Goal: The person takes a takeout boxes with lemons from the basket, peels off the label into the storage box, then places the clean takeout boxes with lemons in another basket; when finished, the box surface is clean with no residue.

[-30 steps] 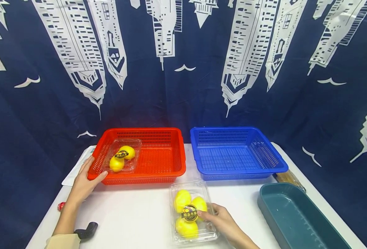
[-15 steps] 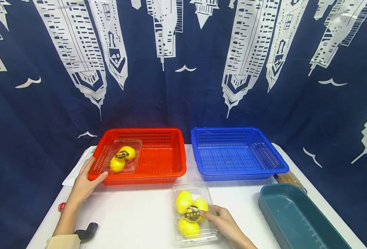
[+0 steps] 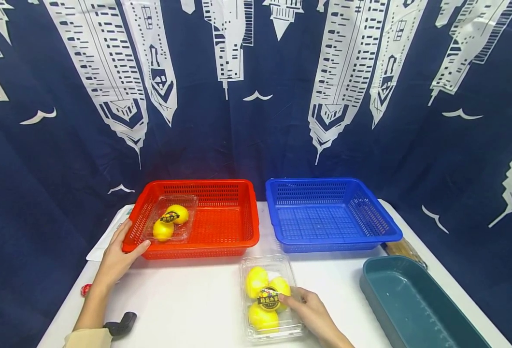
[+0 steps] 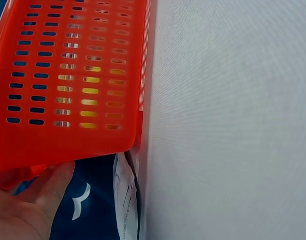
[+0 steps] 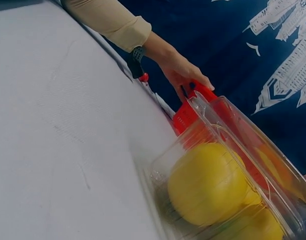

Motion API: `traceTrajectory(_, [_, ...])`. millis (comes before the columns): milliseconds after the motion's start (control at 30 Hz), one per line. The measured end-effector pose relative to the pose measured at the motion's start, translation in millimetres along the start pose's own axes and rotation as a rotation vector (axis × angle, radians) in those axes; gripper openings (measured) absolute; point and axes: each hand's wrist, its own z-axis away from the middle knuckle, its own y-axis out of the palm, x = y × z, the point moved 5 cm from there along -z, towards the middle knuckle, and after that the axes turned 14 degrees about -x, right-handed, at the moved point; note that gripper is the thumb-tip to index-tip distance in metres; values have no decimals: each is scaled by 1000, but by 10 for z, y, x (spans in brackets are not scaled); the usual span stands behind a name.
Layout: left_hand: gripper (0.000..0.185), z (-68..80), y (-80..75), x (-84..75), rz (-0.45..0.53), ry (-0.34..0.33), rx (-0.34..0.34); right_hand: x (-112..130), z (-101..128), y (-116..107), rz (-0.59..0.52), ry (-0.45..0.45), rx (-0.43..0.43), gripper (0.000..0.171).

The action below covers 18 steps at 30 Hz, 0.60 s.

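My right hand (image 3: 314,311) holds a clear plastic fruit box (image 3: 284,263) by its right side, thumb on top near the round black label. Several yellow fruits (image 3: 262,317) lie inside it. The right wrist view shows the box (image 5: 202,127) close up, tilted in that view, with a yellow fruit (image 5: 207,182) behind its wall. My left hand (image 3: 119,253) rests at the front left corner of the red basket (image 3: 217,249), fingers along the side and thumb at the front rim. In the left wrist view the left hand (image 4: 28,212) touches the basket's corner; its other fingers are mostly hidden.
Inside the red basket, at its left, lies another clear box (image 3: 188,229) with yellow fruits. A blue basket (image 3: 338,246) stands right of it. A dark green tub (image 3: 371,290) is at the right, near a wooden piece (image 3: 401,249). A dark curtain hangs behind the white table (image 3: 182,299).
The fruit box and my right hand have shifted very slightly right since one second ago. Over the last half second they hardly move. My left hand stays at the red basket.
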Motion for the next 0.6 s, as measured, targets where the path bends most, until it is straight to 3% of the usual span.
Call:
traceTrajectory(400, [91, 5, -4, -13, -13, -3, -10, -10, 14, 27, -23, -45, -48, 65])
traceTrajectory(600, [96, 18, -36, -46, -18, -77, 55, -15, 3, 36, -26, -45, -58, 63])
